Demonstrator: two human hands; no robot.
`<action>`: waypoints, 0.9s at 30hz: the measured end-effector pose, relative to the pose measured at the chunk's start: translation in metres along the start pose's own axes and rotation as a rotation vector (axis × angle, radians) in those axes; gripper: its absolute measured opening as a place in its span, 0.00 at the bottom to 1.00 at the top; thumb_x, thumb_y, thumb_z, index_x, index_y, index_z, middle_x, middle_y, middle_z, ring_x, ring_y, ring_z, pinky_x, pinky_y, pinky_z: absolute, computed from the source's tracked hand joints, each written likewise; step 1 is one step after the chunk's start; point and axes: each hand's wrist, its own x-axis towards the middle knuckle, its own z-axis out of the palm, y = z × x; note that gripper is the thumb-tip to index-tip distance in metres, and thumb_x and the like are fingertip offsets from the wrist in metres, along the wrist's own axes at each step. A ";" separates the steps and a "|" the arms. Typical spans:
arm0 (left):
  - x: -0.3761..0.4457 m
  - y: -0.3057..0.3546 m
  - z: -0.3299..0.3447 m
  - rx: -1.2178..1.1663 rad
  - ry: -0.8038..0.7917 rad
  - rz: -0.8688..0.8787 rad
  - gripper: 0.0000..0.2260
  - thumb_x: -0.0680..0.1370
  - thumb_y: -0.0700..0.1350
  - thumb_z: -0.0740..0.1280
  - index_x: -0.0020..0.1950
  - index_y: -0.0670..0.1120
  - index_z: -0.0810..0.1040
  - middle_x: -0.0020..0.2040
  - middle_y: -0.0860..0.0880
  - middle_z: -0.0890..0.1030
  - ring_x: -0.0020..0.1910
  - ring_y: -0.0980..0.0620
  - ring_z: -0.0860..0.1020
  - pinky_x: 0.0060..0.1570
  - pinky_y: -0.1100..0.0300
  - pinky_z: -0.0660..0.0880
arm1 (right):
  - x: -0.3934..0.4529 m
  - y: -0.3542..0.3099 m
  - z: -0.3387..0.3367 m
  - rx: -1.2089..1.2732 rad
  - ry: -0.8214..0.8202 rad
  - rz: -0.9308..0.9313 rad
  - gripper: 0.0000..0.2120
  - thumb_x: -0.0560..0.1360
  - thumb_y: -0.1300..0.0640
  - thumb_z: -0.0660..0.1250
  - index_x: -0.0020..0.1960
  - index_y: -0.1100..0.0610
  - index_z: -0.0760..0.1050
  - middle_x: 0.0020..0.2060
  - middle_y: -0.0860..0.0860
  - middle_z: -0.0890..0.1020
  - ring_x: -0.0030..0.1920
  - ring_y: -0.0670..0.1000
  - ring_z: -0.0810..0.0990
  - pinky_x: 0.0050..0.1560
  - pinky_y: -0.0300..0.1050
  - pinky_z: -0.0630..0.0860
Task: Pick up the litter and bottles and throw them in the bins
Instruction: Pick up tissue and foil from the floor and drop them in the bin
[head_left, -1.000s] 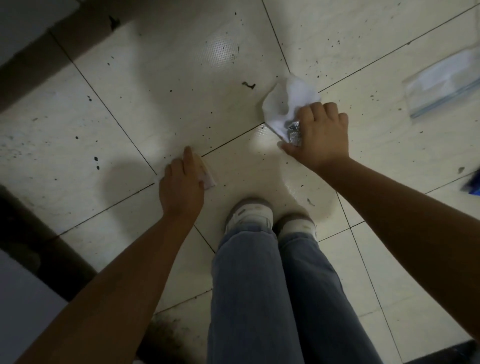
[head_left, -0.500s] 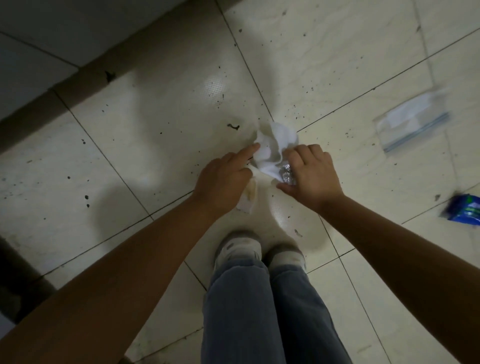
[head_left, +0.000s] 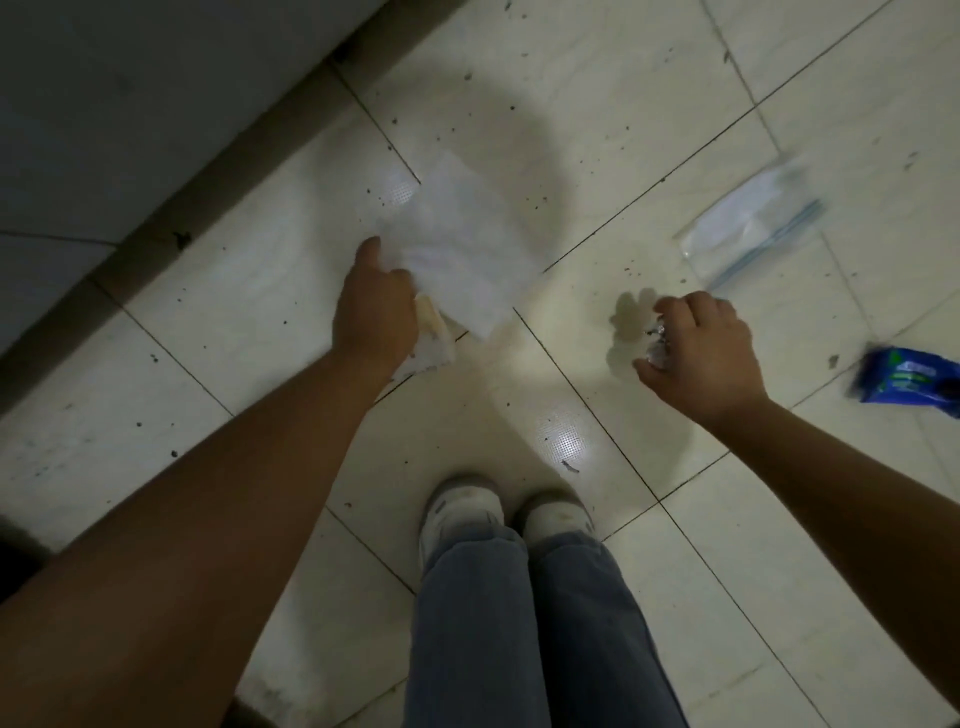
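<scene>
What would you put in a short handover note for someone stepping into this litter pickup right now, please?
Left hand: closed on the white tissue, with a small stained wrapper tucked beneath it.
Right hand: closed on a crumpled foil scrap.
On the floor to the right: a clear zip bag and, at the frame's right edge, a blue packet.
Done: three pieces of litter are in hand.
Left: pick up the zip bag and the blue packet, then carry everything to the bins. No bins or bottles are in view, so they must be found first.

Head view, steeply downward over tiled floor (head_left: 675, 597)
</scene>
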 end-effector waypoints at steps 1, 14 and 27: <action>-0.006 0.007 -0.004 -0.036 -0.039 -0.029 0.12 0.81 0.37 0.60 0.62 0.35 0.74 0.77 0.40 0.56 0.72 0.41 0.64 0.66 0.54 0.68 | -0.006 0.001 -0.005 0.016 -0.025 0.001 0.25 0.62 0.64 0.77 0.55 0.71 0.74 0.48 0.70 0.78 0.47 0.69 0.78 0.45 0.59 0.77; -0.163 0.095 -0.128 0.168 -0.160 -0.003 0.09 0.80 0.42 0.62 0.56 0.44 0.80 0.63 0.43 0.77 0.66 0.42 0.66 0.60 0.52 0.68 | -0.160 -0.014 -0.146 0.427 -0.193 0.050 0.27 0.72 0.57 0.69 0.67 0.62 0.65 0.60 0.61 0.72 0.60 0.60 0.72 0.57 0.51 0.73; -0.269 0.276 -0.228 0.352 -0.209 0.511 0.09 0.82 0.39 0.57 0.53 0.38 0.77 0.51 0.39 0.78 0.44 0.43 0.75 0.39 0.60 0.65 | -0.353 0.091 -0.231 0.798 -0.100 0.501 0.32 0.71 0.58 0.72 0.70 0.62 0.61 0.65 0.61 0.72 0.64 0.58 0.71 0.62 0.45 0.69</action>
